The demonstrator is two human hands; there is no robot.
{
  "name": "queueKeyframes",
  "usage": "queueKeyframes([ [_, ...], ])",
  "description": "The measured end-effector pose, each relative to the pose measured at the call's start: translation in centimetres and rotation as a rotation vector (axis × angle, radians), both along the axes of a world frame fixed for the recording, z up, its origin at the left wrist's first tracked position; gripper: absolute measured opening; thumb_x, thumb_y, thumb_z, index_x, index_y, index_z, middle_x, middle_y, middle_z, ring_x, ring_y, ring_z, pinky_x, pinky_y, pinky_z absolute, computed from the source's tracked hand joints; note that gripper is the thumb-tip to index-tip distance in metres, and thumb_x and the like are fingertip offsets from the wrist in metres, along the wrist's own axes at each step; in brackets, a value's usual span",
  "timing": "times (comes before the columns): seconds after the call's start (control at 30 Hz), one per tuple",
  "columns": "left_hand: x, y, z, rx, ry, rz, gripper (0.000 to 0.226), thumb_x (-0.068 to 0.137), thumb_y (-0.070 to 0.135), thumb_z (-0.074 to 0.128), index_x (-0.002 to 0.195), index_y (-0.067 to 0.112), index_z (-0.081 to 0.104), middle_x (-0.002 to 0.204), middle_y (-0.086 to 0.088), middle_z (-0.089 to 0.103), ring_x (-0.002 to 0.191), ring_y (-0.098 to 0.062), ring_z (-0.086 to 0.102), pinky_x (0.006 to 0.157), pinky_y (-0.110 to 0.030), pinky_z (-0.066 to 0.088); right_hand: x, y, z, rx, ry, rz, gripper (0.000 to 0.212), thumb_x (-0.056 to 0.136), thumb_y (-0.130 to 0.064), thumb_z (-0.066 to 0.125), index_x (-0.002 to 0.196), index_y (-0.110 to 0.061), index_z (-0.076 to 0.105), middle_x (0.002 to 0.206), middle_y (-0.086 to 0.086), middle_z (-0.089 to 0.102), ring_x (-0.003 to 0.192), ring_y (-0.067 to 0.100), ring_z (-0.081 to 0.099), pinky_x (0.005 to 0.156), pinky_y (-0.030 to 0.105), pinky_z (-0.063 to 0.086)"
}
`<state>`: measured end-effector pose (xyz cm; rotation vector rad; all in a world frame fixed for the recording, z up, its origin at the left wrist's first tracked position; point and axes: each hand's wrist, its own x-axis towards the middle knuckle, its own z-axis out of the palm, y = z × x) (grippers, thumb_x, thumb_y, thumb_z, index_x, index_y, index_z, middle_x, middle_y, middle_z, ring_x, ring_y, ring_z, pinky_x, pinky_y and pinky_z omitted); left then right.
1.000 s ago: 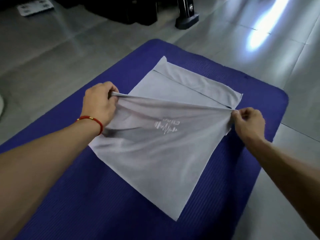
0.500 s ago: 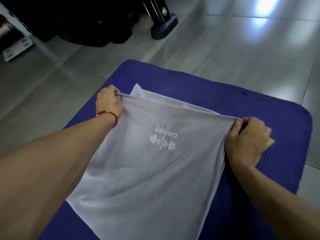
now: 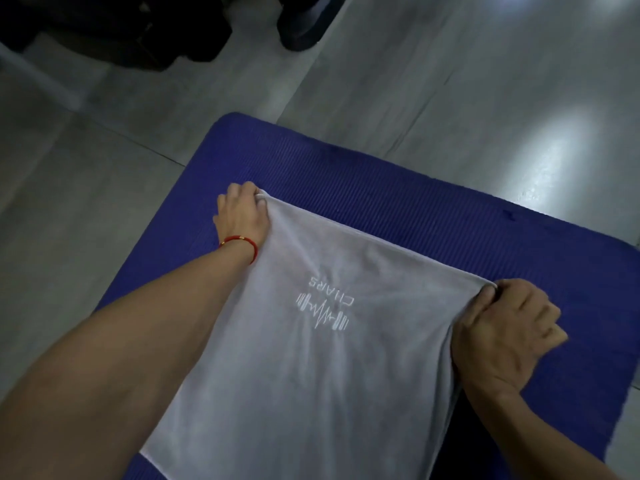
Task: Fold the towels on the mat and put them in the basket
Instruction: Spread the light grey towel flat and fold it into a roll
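Your left hand [image 3: 242, 216] and right hand [image 3: 502, 327] each pinch a far corner of the grey towel [image 3: 311, 358], stretched between them on the blue mat [image 3: 381, 188].

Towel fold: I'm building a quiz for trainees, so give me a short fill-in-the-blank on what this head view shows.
1. The grey towel lies on a ___ mat.
2. Each hand pinches one far ___ of the towel: left hand, right hand.
3. The red bracelet is on the ___ wrist.
4. The logo on the towel is printed in ___.

Missing words: blue; corner; left; white
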<state>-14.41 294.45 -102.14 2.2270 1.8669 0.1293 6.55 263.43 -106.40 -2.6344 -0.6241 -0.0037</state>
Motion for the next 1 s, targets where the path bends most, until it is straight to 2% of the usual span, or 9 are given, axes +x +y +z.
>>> queueKeyframes([
  [0.13,-1.0,0.2,-0.4,-0.027,-0.096,-0.048,0.029,0.1,0.031,0.05,0.128,0.028,0.054,0.128,-0.003,0.053,0.117,-0.028,0.045,0.093,-0.05,0.045,0.0,0.2,0.1,-0.04,-0.003,-0.002,0.008,0.104,-0.017,0.049,0.104,-0.008,0.048,0.113,0.019,0.052,0.103,0.038,0.045,0.089,0.055,0.033],
  [0.2,-1.5,0.6,-0.3,-0.051,-0.082,-0.107,0.031,0.101,0.032,0.051,0.131,0.028,0.057,0.128,-0.004,0.052,0.116,-0.028,0.046,0.094,-0.05,0.047,0.0,0.3,0.2,-0.052,0.004,-0.003,0.008,0.103,-0.016,0.049,0.105,-0.008,0.048,0.115,0.019,0.051,0.105,0.039,0.044,0.09,0.056,0.032],
  [0.37,-1.5,1.6,1.6,-0.133,-0.088,-0.214,0.013,0.097,0.026,0.059,0.102,0.014,0.059,0.105,-0.004,0.057,0.097,-0.027,0.054,0.078,-0.042,0.048,0.3,0.6,0.5,-0.089,0.083,-0.004,0.018,0.102,-0.024,0.04,0.109,-0.009,0.048,0.12,0.019,0.048,0.11,0.041,0.042,0.094,0.059,0.03],
  [0.5,-0.6,1.5,4.0,-0.192,-0.162,-0.068,0.012,0.095,0.022,0.064,0.101,0.012,0.062,0.097,-0.003,0.067,0.092,-0.024,0.063,0.082,-0.038,0.054,0.4,1.0,0.8,-0.107,0.121,-0.005,0.024,0.101,-0.027,0.039,0.113,-0.01,0.05,0.125,0.018,0.047,0.115,0.04,0.042,0.096,0.059,0.029],
  [0.6,0.0,-0.1,4.6,-0.164,-0.192,0.028,0.011,0.09,0.024,0.069,0.096,0.017,0.062,0.094,0.001,0.067,0.094,-0.023,0.064,0.087,-0.038,0.053,0.4,0.8,0.9,-0.108,0.119,-0.002,0.022,0.101,-0.025,0.043,0.114,-0.01,0.052,0.127,0.019,0.049,0.116,0.041,0.042,0.096,0.058,0.03],
  [0.7,-0.7,-2.4,5.9,-0.113,-0.23,0.052,0.013,0.089,0.025,0.071,0.093,0.019,0.06,0.089,0.003,0.065,0.093,-0.025,0.062,0.085,-0.039,0.053,0.5,0.5,0.7,-0.098,0.115,0.011,0.025,0.101,-0.027,0.044,0.116,-0.009,0.053,0.127,0.022,0.05,0.119,0.042,0.042,0.099,0.059,0.029],
  [0.8,-3.3,-5.3,9.3,-0.029,-0.278,0.053,0.015,0.087,0.026,0.073,0.088,0.022,0.058,0.084,0.004,0.064,0.09,-0.026,0.061,0.079,-0.039,0.053,0.3,0.2,0.7,-0.083,0.149,0.047,0.029,0.101,-0.029,0.044,0.12,-0.009,0.054,0.125,0.025,0.051,0.122,0.044,0.041,0.104,0.063,0.027],
  [0.87,-5.9,-7.6,12.6,-0.001,-0.314,0.052,0.018,0.084,0.024,0.075,0.084,0.022,0.057,0.076,0.006,0.06,0.079,-0.021,0.059,0.073,-0.034,0.049,0.5,-0.6,1.2,-0.059,0.215,0.112,0.03,0.102,-0.03,0.047,0.122,-0.009,0.056,0.126,0.026,0.051,0.125,0.045,0.041,0.104,0.064,0.027],
  [1.0,-11.2,-13.1,19.3,-0.092,-0.416,0.014,0.021,0.083,0.016,0.081,0.083,0.012,0.06,0.069,0.005,0.055,0.062,-0.012,0.048,0.061,-0.025,0.043,1.6,-1.6,5.9,-0.138,0.43,0.249,0.025,0.101,-0.027,0.056,0.115,-0.009,0.066,0.117,0.023,0.062,0.116,0.047,0.05,0.098,0.06,0.039],
])
